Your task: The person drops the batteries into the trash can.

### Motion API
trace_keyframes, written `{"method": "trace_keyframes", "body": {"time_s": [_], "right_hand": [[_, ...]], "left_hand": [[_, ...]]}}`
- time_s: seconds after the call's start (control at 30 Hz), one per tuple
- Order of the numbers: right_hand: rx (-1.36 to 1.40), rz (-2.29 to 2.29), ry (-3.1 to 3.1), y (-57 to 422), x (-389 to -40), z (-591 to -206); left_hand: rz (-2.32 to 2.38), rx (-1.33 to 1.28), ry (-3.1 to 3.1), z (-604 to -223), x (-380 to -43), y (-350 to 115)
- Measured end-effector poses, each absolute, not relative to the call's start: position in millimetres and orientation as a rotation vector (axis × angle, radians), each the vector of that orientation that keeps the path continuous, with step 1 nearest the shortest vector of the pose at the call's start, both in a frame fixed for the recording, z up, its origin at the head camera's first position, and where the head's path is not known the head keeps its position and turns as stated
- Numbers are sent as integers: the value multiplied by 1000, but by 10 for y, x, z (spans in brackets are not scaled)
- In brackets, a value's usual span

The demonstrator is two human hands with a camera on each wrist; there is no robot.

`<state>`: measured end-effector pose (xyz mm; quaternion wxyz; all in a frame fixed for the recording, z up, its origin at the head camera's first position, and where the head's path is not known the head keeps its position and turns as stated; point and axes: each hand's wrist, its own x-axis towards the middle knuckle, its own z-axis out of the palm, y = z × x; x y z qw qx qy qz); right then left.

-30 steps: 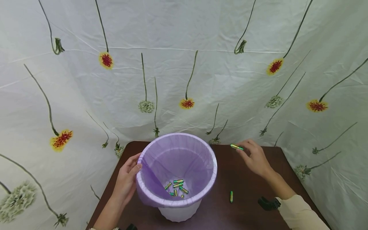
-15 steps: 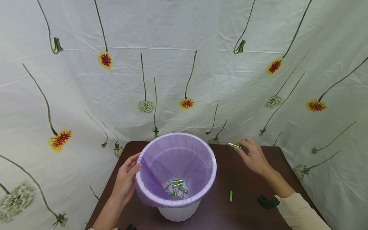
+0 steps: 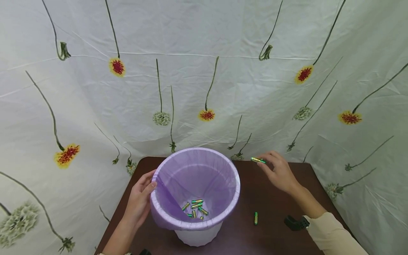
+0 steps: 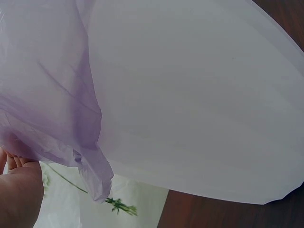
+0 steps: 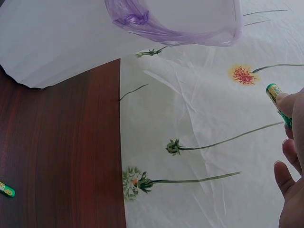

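Note:
A white bin (image 3: 198, 236) lined with a purple bag (image 3: 204, 173) stands on the table, its mouth tilted towards me. My left hand (image 3: 139, 196) grips the bin's left rim, thumb over the edge; in the left wrist view the bag's loose fold (image 4: 95, 175) hangs beside that hand. Several green and gold batteries (image 3: 197, 205) lie at the bottom of the bin. Right of the bin, above the back of the table, my right hand (image 3: 278, 171) pinches one battery (image 3: 257, 160) between thumb and fingers. Another battery (image 3: 256, 218) lies on the table right of the bin.
The dark brown table (image 3: 271, 202) ends just behind the bin. A white cloth (image 3: 185, 88) printed with flowers hangs behind and at both sides. A black wrist strap (image 3: 296, 223) sits at the right sleeve's cuff.
My right hand has moved slightly left, towards the bin, with the battery in its fingers. The left hand and the bin stay in place.

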<state>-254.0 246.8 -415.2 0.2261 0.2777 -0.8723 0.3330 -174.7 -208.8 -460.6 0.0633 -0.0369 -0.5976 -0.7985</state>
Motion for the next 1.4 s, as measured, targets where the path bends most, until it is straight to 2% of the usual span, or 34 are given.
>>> {"method": "trace_keyframes", "body": {"time_s": [1.4], "right_hand": [[1060, 820, -2295, 2091, -2618, -3903]], "left_hand": [[-2396, -105, -1843, -4597, -1755, -2100]]}}
